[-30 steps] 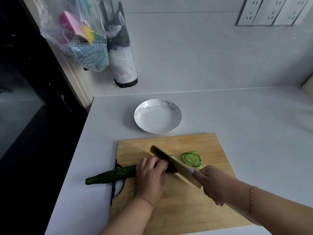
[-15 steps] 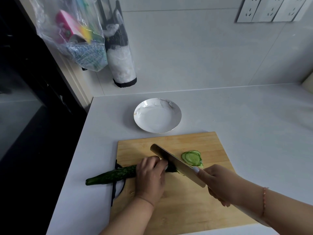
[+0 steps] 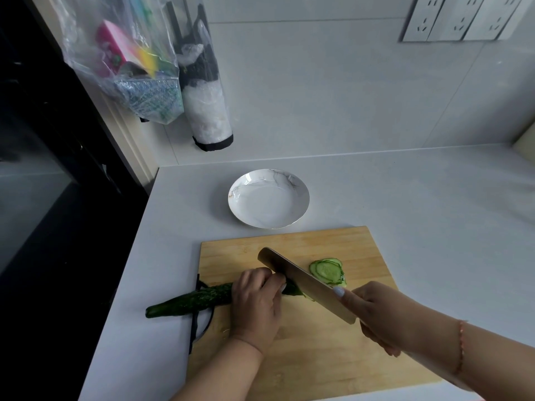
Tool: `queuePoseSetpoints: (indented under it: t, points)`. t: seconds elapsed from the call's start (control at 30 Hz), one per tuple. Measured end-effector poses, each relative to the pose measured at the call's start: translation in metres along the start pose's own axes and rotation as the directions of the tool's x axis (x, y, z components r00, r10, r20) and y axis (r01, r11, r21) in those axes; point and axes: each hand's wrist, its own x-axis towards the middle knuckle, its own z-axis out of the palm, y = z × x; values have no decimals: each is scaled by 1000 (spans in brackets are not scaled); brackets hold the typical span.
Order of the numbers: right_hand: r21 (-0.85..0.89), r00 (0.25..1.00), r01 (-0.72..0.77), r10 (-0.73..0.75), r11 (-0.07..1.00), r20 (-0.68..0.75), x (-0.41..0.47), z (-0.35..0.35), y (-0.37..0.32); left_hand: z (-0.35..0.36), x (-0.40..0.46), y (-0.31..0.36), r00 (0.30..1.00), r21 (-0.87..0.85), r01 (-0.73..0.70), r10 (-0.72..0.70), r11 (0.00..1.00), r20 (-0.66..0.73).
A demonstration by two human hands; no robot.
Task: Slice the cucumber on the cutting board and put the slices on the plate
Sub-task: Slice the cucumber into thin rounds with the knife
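Head view, lower centre: left hand (image 3: 256, 306) grips cucumber (image 3: 189, 301); right hand (image 3: 376, 314) holds knife (image 3: 304, 280); slices (image 3: 327, 270) beside blade; no legible writing.

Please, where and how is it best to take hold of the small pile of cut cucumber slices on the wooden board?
Probably pinch the overlapping thin green cucumber slices at their outer rims from above, from the plate side: they lie flat, and the knife blade bars the near-left side.
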Motion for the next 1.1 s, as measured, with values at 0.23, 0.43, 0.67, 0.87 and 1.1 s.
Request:
queuePoseSetpoints:
  t: [0.23,0.43,0.67,0.87,1.1]
  points:
    - [-2,1000,-14,14,1000,27,15,7,-5,-1,0,0,1000,-7,0,1,1000,20]
    - [0,999,-33,33,999,10,34,15,-5,-3,1,1,1000,6,-7,7,1000,29]
    - [0,1000,-21,21,1000,-11,33,17,-1,-3,0,0,1000,-2,-4,5,1000,28]
    - [8,1000,-13,13,1000,-19,22,15,-1,-2,0,-1,1000,-12,4,-4,1000,21]
    - [20,1000,-9,9,1000,-17,-2,1,2,-2,0,0,1000,-52,2,-2,999,1]
